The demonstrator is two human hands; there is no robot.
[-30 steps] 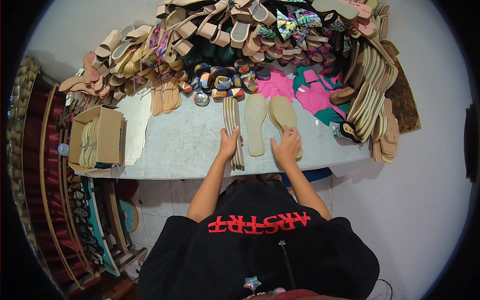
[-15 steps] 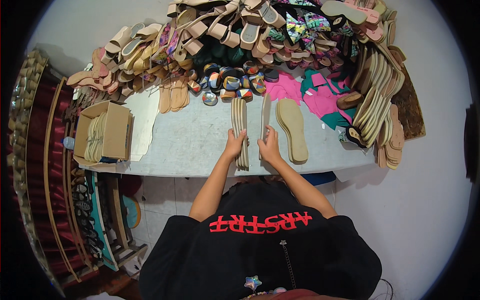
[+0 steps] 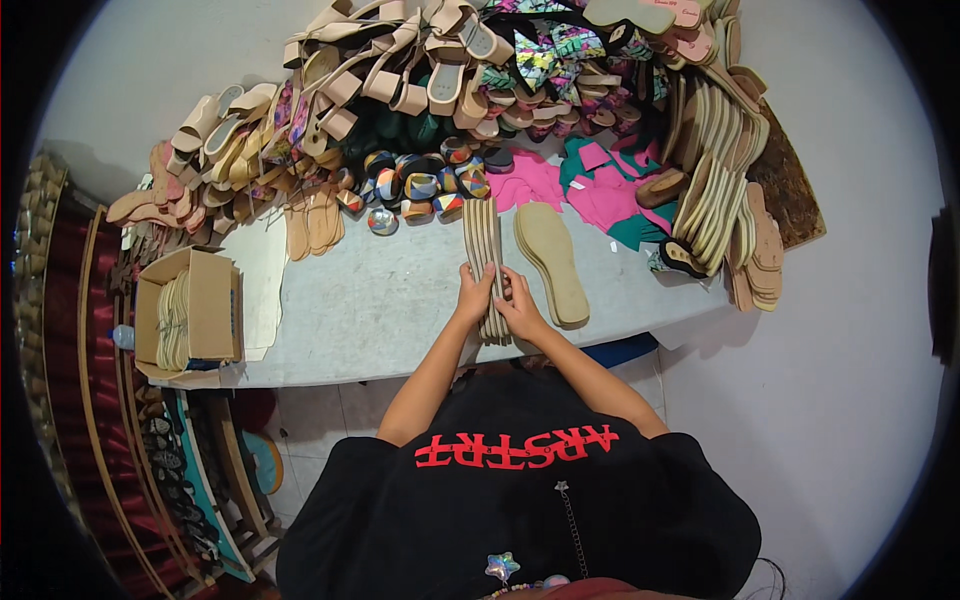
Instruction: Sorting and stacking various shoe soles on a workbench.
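A stack of beige shoe insoles stands on edge over the table, its layered sides turned up toward me. My left hand grips the stack from the left, thumb over the edges. On the other side my right hand is closed against the stack, fingers pressed to its rightmost insole. Just right of my hands, a low pile of insoles lies flat on the grey-white table.
A cardboard box holding more insoles stands at the left. Several colourful patterned heels sit beyond my hands. Heaped sandals line the back. Pink fabric pieces and a row of stacked insoles lie to the right.
My right hand has moved left, bringing the single insole it held apart up against the stack in my left hand. The view has shifted slightly.
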